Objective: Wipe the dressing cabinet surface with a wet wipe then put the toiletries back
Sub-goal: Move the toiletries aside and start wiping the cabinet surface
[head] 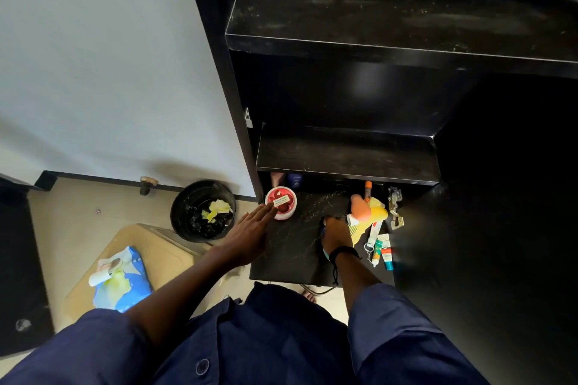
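The black cabinet surface [297, 247] lies low in front of me. A round red-and-white jar [281, 202] stands at its far left corner, and the straight fingertips of my left hand [250, 236] reach its near rim. My right hand [337, 233] is curled on the surface beside a yellow and orange bottle cluster [367, 211]; a dark blue thing shows under its fingers, but what it is I cannot tell. Small tubes [382, 248] lie at the right edge.
A black bin [203, 209] with crumpled yellow tissue stands on the floor to the left. A blue wet wipe pack [123, 284] lies on a cardboard box [156, 247]. Dusty black shelves [375, 25] rise above the surface. A metal hinge [394, 208] sits at the right.
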Demonstrator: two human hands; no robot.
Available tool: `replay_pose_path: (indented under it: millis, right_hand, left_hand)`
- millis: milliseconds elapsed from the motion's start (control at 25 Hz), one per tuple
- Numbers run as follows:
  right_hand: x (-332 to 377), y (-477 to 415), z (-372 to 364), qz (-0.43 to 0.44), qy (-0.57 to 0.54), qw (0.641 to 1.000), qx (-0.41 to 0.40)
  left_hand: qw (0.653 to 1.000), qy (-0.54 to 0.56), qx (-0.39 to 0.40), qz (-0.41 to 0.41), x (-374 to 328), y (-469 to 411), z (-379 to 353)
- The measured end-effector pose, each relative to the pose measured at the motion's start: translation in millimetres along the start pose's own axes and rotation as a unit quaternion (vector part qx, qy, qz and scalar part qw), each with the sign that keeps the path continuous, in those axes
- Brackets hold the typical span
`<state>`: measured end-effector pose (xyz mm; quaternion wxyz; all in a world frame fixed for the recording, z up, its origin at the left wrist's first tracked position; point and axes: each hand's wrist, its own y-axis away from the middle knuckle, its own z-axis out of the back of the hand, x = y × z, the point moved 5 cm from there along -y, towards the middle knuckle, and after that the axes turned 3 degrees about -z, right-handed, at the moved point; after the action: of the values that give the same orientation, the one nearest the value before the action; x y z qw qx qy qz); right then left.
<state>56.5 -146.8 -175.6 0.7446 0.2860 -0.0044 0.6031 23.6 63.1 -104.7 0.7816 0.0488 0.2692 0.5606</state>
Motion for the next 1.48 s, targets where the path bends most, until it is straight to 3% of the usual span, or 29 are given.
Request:
replay_pose_path:
  millis: [160, 320, 640, 760, 840, 960, 1080, 1240, 1480]
  right_hand:
    - [14.6, -0.2, 10.7, 0.005, -0.12, 0.993, -0.022]
    - [60.6, 7.7, 34.4, 0.089, -0.175, 0.976, -0.092]
    - [111.9, 2.3, 3.5, 0.141, -0.042, 0.989, 0.004]
    - [105.0, 5.3, 3.4, 0.128, -0.076, 0.989, 0.019]
    - [88.0, 10.5, 15.1, 0.092, -0.153, 0.983, -0.034]
    - [27.0, 17.4, 30.6, -0.053, -0.211, 0.967, -0.129]
    - [-42.7, 28.4, 19.2, -0.232, -0.161, 0.958, -0.051]
    - [-77.7, 29.1, -2.0, -0.252, -0.097, 0.963, 0.005]
    - [-74.4, 10.6, -16.3, -0.268, -0.197, 0.942, 0.053]
  left_hand:
    - [1.0, 0.001, -0.008, 0.01, 0.6, 2.2, 2.0]
    - [0.998, -0.004, -0.005, 0.058, 6.0, 6.4, 0.4]
    - [0.996, 0.015, -0.022, 0.086, 15.7, 17.9, -0.8]
    - [0.995, 0.028, -0.016, 0.095, 17.3, 19.2, -0.3]
    - [0.996, 0.035, -0.008, 0.087, 12.6, 16.1, -2.7]
    - [0.998, 0.034, 0.003, 0.058, -7.9, 6.8, -5.9]
    - [0.998, 0.039, 0.048, 0.013, -35.1, -3.9, -14.9]
    - [0.995, 0.032, 0.09, -0.032, -55.3, -20.0, -32.2]
    - [0.991, 0.04, 0.123, -0.038, -63.9, -27.7, -40.8]
